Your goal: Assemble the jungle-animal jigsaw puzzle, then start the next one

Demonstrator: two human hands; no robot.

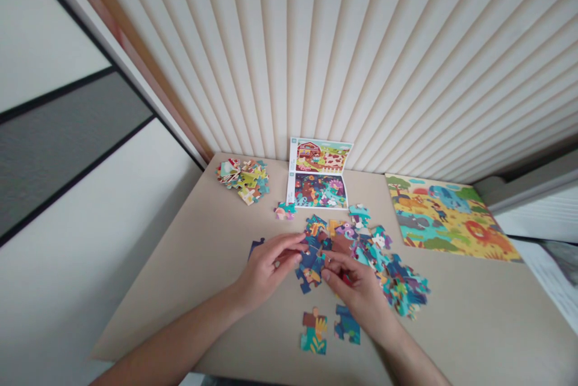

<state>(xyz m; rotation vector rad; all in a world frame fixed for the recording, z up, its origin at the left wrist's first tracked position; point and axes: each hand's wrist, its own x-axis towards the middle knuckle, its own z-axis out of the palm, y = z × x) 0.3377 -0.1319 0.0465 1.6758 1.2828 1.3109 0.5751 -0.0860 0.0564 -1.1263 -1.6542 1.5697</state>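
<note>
Near the middle of the table, both hands meet at dark blue puzzle pieces (pixel 310 258). My left hand (pixel 273 262) comes in from the left, its thumb and fingers bent together at the left edge of a dark blue piece. My right hand (pixel 356 286) pinches at the right side of these pieces; its fingers partly hide what they grip. Right of the hands spreads a loose pile of puzzle pieces (pixel 406 286). Two pieces lie nearer to me, a green and brown one (pixel 313 332) and a blue one (pixel 347 324). Another dark piece (pixel 256 245) shows behind my left hand.
A folded picture card (pixel 318 190) leans against the pleated wall (pixel 298 55). At the back left sits a second heap of pieces (pixel 246 180). A finished animal puzzle (pixel 447 217) lies at the right. One pink and teal piece (pixel 285 211) rests before the card.
</note>
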